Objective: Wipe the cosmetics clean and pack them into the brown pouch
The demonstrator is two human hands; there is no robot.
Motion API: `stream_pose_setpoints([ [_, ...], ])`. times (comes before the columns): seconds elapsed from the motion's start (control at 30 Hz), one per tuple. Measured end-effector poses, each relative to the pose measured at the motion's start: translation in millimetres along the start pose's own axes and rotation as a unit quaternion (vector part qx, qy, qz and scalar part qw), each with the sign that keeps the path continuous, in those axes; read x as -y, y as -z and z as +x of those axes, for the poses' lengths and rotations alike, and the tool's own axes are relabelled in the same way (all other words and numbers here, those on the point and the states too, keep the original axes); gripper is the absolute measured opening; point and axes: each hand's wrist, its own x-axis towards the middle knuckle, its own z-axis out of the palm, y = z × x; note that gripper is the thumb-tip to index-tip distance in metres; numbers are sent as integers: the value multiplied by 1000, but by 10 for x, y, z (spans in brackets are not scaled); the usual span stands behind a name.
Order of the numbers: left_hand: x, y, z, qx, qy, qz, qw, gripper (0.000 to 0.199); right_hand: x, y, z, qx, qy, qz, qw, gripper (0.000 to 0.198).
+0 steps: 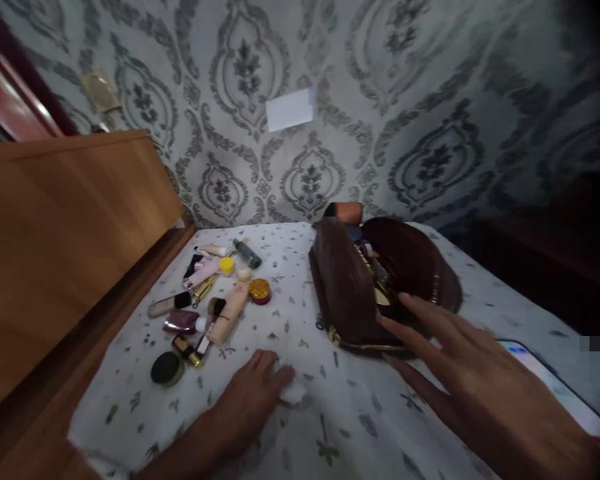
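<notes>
Reaching at the open brown bag (337, 287)

Bag sits right of centre, beyond the hands, on printed cloth (360, 420). Right hand (473, 357) is at its near side, fingers spread, nothing visibly held. Left hand (253, 400) is curled by a white wad (294, 392); blurred, can't tell if gripped. Cosmetics (230, 313) scattered left; phone (553, 380) near right. Step looks like reaching in; next move calls for fingers clearing the bag's edge.
</notes>
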Motion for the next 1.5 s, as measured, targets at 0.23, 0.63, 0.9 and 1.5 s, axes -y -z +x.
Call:
stream_pose_setpoints([
  [0.23,273,283,-215,-105,28,-144,984,55,613,-133,184,-20,41,225,973,26],
  [0.63,1786,925,-586,-318,251,-140,903,40,1411,-722,531,260,-379,750,476,31],
  [0.9,2385,880,-836,-281,306,-67,907,41,1667,-912,568,253,-438,786,357,22],
  [1.5,2236,1004,-869,-115,257,-53,958,57,1690,-914,424,212,-417,844,264,30],
])
